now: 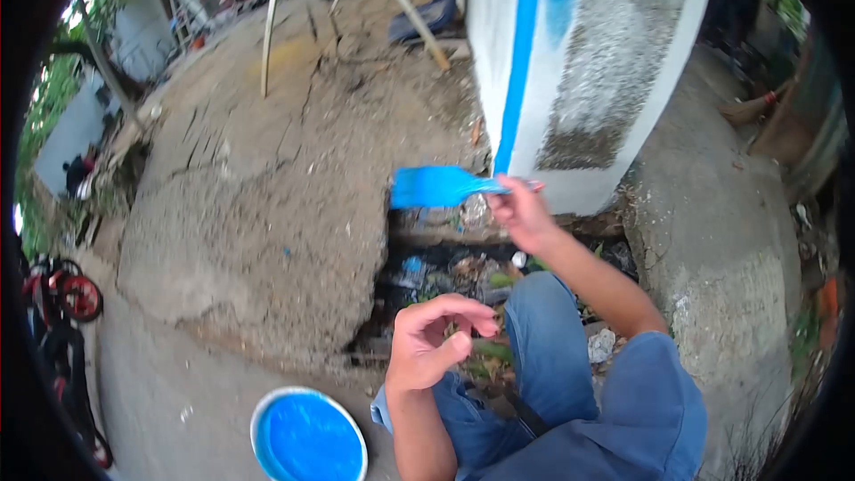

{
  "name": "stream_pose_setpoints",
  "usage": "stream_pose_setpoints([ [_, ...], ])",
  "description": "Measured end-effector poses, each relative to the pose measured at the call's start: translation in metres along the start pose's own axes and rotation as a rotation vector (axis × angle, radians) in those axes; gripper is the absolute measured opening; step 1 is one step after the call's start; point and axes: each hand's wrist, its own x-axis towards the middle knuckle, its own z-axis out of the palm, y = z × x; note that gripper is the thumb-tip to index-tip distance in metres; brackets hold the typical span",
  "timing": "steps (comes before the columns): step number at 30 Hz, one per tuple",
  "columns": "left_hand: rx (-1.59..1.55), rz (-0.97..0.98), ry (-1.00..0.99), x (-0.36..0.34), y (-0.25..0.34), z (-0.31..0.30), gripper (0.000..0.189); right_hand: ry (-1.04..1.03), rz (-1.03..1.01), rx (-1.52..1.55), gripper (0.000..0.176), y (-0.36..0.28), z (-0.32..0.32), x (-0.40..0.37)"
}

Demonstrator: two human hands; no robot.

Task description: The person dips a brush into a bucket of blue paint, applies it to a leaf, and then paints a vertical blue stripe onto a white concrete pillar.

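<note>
My right hand [523, 215] is closed round the handle of a paintbrush [436, 186], whose wide bristles are coated in bright blue and point left. It is held just in front of a white pillar [570, 185], near the pillar's lower left edge. A blue stripe [518, 62] runs down the pillar, beside a rough grey patch [610, 62]. In front of my knees, my left hand [436, 338] is raised with curled fingers apart from the thumb and nothing between them. A round white-rimmed tub [362, 441] of blue paint stands on the ground at lower left.
Between my knees and the pillar lies a debris-filled gutter [419, 272] with broken concrete edges. A dark chair [435, 13] and pale poles [405, 4] stand behind. At far left is a motorbike with a red wheel [81, 297].
</note>
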Motion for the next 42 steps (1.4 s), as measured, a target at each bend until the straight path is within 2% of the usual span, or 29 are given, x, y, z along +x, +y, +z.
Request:
stream_pose_setpoints([
  [2,-0.027,-0.001,-0.037,0.011,-0.011,-0.001,0.036,0.194,-0.150,-0.129,0.020,-0.060,-0.034,0.005],
  [4,-0.033,-0.050,-0.006,0.022,-0.025,-0.005,0.038,0.277,-0.363,-0.229,0.020,-0.124,-0.044,0.001],
  [6,-0.031,-0.067,-0.019,0.031,-0.036,-0.005,0.041,0.355,-0.649,-0.301,0.022,-0.181,-0.040,0.002],
  [10,0.004,-0.107,-0.007,0.046,-0.052,-0.004,0.039,0.472,-1.064,-0.689,0.025,-0.274,-0.010,0.013],
  [12,0.046,-0.142,0.030,0.052,-0.057,-0.002,0.037,0.378,-1.378,-1.122,0.024,-0.315,0.003,0.020],
  [14,0.055,-0.141,0.027,0.054,-0.063,-0.002,0.036,0.326,-1.780,-1.421,0.023,-0.343,0.033,0.025],
  [15,0.084,-0.162,0.051,0.053,-0.065,-0.002,0.036,0.326,-1.788,-1.421,0.023,-0.362,0.039,0.035],
  [17,0.116,-0.158,0.073,0.063,-0.067,0.004,0.033,0.118,-2.234,-1.824,0.020,-0.415,0.060,0.058],
  [18,0.120,-0.139,0.076,0.064,-0.067,0.006,0.033,0.111,-2.256,-1.811,0.020,-0.428,0.067,0.062],
  [20,0.159,-0.175,0.144,0.068,-0.065,0.011,0.033,0.185,-2.280,-2.067,0.019,-0.451,0.080,0.070],
  [24,0.201,-0.158,0.186,0.074,-0.070,0.006,0.027,0.145,-2.328,-2.138,0.020,-0.478,0.091,0.081],
  [27,0.223,-0.159,0.221,0.083,-0.069,0.007,0.026,0.068,-2.283,-2.166,0.019,-0.488,0.093,0.092],
  [29,0.222,-0.173,0.234,0.085,-0.072,0.006,0.027,-0.021,-2.115,-2.295,0.017,-0.483,0.078,0.096],
  [30,0.228,-0.171,0.235,0.087,-0.072,0.007,0.027,-0.016,-2.120,-2.288,0.017,-0.479,0.070,0.095],
  [32,0.204,-0.173,0.212,0.091,-0.071,0.011,0.028,-0.121,-1.953,-2.328,0.018,-0.468,0.055,0.090],
  [33,0.193,-0.172,0.196,0.093,-0.073,0.011,0.029,-0.121,-1.951,-2.330,0.018,-0.462,0.051,0.088],
  [35,0.193,-0.184,0.185,0.097,-0.078,0.011,0.029,-0.251,-1.981,-2.270,0.019,-0.446,0.037,0.084],
  [40,0.211,-0.242,0.167,0.097,-0.085,0.010,0.028,-0.378,-1.783,-2.209,0.022,-0.396,0.002,0.073],
  [42,0.202,-0.213,0.157,0.095,-0.087,0.009,0.028,-0.541,-1.463,-2.214,0.024,-0.368,-0.018,0.067],
])
